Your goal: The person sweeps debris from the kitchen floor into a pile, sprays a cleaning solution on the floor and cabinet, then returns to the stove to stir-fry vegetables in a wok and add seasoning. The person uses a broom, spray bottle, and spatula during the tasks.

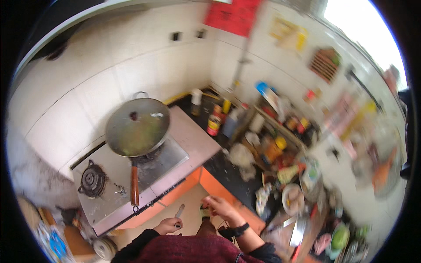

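Observation:
My left hand [168,226] is closed around a small knife [180,210] with a pale blade, low in front of my body; its dark handle end shows below the fingers. To its right, my right hand [215,207] is raised with the fingers partly spread, and I see nothing in it. A black band circles that wrist. Ahead, a wok with a wooden handle [134,185] stands on the gas stove's right burner, covered by a glass lid [138,126]. Something greenish shows through the lid.
The bare left burner [92,179] sits beside the wok. Sauce bottles [214,121] and a crowded rack stand in the corner. On the right counter lie a cleaver [297,230], a bowl of food [293,199] and green vegetables [339,237]. A cardboard box [77,241] is at lower left.

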Available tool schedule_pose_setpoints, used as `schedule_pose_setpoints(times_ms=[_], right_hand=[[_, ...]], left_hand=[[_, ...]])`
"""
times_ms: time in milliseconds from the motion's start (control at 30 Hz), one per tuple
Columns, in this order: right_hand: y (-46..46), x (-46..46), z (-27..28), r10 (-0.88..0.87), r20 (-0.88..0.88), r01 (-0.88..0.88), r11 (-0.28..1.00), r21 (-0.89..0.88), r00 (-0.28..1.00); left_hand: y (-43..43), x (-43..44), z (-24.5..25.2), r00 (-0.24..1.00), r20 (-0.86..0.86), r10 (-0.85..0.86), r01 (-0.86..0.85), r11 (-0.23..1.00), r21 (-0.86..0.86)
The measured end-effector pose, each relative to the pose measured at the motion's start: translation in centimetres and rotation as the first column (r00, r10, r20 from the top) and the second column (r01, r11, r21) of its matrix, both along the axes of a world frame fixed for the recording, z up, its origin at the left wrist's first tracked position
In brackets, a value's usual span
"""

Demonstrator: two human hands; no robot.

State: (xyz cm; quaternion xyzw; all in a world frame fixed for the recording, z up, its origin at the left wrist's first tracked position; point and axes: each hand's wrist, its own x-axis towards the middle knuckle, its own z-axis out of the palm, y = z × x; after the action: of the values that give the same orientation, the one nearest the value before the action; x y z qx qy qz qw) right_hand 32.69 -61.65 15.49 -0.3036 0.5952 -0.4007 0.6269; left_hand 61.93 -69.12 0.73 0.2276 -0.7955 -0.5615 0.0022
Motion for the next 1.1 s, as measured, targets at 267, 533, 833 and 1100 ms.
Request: schedule_pose_setpoints(times_ms=[267, 533, 833, 1100], right_hand=[[15.6, 12.8, -5.9, -0.183, 0.436, 0.001, 0.923, 0.385, 0.881], [28.4, 16.6, -9.3, -0.7, 0.408, 0.408, 0.69, 0.598, 0.586], [50.7, 23.6, -12.9, -0.883, 0.469, 0.678, 0.345, 0.649, 0.001], [72.2, 39.5, -12.1, -0.797, 0.442, 0.762, -0.035, 0.647, -0.412]], left_hand=[[10.6, -2.9, 2.1, 0.996, 0.086, -0.009, -0.03, 0.897, 0.44], [21.5, -4.8, 4.2, 0.798, 0.214, -0.564, 0.52, 0.823, 0.229], [32.8, -3.8, 0.4, 0.604, 0.179, -0.777, 0.789, 0.615, 0.01], [48.0, 0.1, 4.8, 0.455, 0.196, -0.869, 0.89, 0.432, -0.148]])
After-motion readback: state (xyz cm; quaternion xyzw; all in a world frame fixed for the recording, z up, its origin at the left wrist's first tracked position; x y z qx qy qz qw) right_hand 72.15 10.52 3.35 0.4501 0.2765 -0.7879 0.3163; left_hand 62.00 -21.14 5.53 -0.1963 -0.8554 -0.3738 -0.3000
